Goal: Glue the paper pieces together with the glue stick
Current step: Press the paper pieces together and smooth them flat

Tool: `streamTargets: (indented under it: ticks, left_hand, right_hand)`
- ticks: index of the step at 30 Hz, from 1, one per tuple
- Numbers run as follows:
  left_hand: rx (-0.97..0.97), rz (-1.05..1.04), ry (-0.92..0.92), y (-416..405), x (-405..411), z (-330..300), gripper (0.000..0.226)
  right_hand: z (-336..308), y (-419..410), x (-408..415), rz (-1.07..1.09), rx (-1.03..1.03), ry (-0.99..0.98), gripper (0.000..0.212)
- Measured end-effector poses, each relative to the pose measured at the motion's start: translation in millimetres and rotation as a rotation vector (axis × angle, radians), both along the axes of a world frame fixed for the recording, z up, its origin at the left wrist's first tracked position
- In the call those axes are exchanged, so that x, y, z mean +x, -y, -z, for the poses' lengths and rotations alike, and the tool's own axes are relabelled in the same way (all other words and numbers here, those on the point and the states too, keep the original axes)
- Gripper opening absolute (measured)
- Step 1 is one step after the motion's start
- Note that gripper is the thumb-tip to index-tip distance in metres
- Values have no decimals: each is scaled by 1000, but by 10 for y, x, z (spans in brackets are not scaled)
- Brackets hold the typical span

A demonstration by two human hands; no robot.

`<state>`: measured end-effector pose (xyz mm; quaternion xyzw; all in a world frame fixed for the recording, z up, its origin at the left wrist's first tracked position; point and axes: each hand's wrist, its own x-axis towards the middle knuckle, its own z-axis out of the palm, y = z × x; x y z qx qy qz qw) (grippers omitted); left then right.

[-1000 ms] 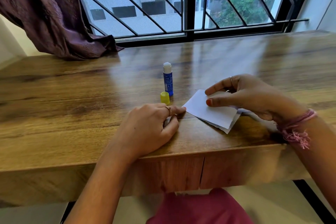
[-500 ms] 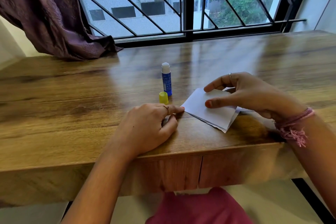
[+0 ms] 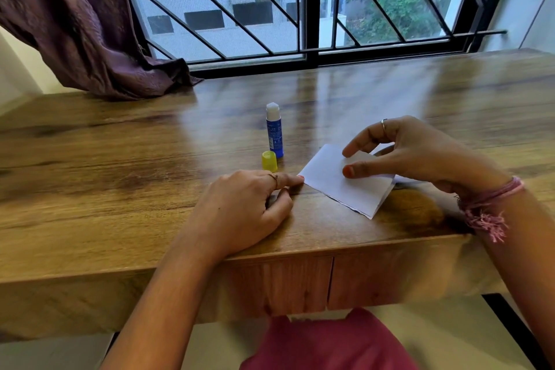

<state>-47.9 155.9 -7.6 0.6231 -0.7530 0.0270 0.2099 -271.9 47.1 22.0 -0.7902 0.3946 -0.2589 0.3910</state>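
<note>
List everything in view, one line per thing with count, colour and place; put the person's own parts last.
glue stick: one, blue body with white glue exposed, upright mid-desk.
cap: one, yellow, on the desk just in front of the glue stick.
paper pieces: a white stack, exact count unclear, near the front edge under the right hand.
desk: one, brown wood, fills the foreground.
curtain: one, purple, far left, its end lying on the desk.
window: one, black frame and bars, behind the desk.
left hand: one, ringed, flat on the desk, fingertip at the paper's left corner.
right hand: one, ringed, pink wrist thread, thumb on the paper.
</note>
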Motion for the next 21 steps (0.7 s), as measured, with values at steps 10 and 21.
streamTargets:
  ticks: [10,21]
  left_hand:
    - [-2,-11,-1,-12,-7,0,37]
    - [3,-8,7,-19,-17,-20,37]
  right_hand:
    - [-10,21,-20,31,-32,-45,42]
    - [-7,15,-28,49,-36,-46,28]
